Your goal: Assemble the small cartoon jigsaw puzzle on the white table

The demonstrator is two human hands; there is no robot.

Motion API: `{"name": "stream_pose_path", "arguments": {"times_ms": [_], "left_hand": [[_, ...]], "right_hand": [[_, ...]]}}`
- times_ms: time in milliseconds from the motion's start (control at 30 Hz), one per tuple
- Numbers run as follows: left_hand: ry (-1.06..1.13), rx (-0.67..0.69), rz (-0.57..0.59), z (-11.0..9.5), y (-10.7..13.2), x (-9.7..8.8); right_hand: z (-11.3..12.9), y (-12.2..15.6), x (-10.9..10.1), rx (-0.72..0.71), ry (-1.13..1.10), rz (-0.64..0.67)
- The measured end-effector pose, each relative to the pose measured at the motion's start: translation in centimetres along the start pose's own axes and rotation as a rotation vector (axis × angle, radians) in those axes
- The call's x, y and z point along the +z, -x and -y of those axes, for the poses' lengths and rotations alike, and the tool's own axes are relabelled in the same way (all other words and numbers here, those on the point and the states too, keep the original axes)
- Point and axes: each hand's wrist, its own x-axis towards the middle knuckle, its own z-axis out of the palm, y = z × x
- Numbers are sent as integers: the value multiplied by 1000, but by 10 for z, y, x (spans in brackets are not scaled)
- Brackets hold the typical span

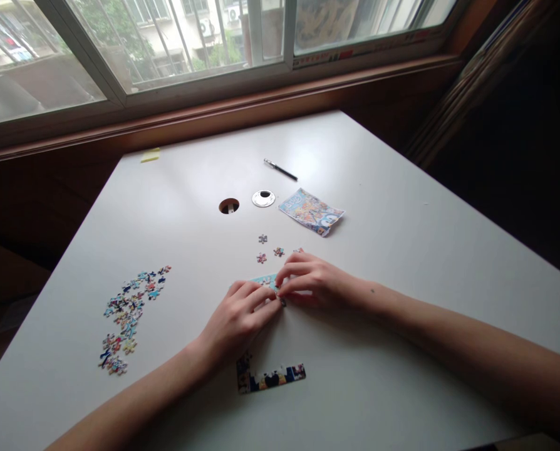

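Pinching puzzle strip (pixel 264 279) | left hand (pixel 240 316), right hand (pixel 311 282) palm-down | fingers curled, tips meeting

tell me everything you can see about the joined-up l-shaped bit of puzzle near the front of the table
The L-shaped strip of joined jigsaw pieces lies flat, print up, on the white table near its front edge. A long row runs sideways; a short leg rises at its left end. Colours: dark blue, black, orange, white. It sits just by the wrist of the left hand; contact unclear.
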Motion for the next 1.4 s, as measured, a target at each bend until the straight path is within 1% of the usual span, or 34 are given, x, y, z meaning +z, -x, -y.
{"name": "stream_pose_path", "arguments": {"times_ms": [267, 500, 600, 700, 800, 867, 1000, 1100, 1233, 1300, 1333, 1367, 1400], "left_hand": [[6, -12, 40, -1, -2, -4], [95, -69, 108, -2, -3, -3], [178, -122, 80, 0, -5, -7], [251, -211, 22, 9, -2, -17], [243, -284, -24, 20, 9, -23], [211, -299, -53, 25, 18, -23], [163, -274, -11, 26, 27, -16], [141, -260, 16, 25, 25, -14], [151, -271, 21, 24, 23, -15], [159, -275, 24, 25, 24, -15], [162, -277, 25, 25, 25, -16], [163, -279, 23, 25, 25, -15], [165, -279, 21, 25, 25, -15]], "right_hand": [[1, -1, 0, -3, 17, 2], [3, -1, -1, 2, 71, 22], [2, -1, 0, -11, 90, 27], [3, -1, -1, -24, 100, 32], [5, -2, -2, -38, 97, 43], [6, -3, -3, -44, 92, 48], [8, -3, -5, -33, 88, 44], [8, -4, -6, -21, 76, 34], [9, -4, -5, -15, 48, 30], [9, -4, -4, -20, 18, -3], [8, -3, -3, -3, -5, -55], [7, -2, -3, 43, -33, -135], [5, -2, -4, 120, -56, -243]]}}
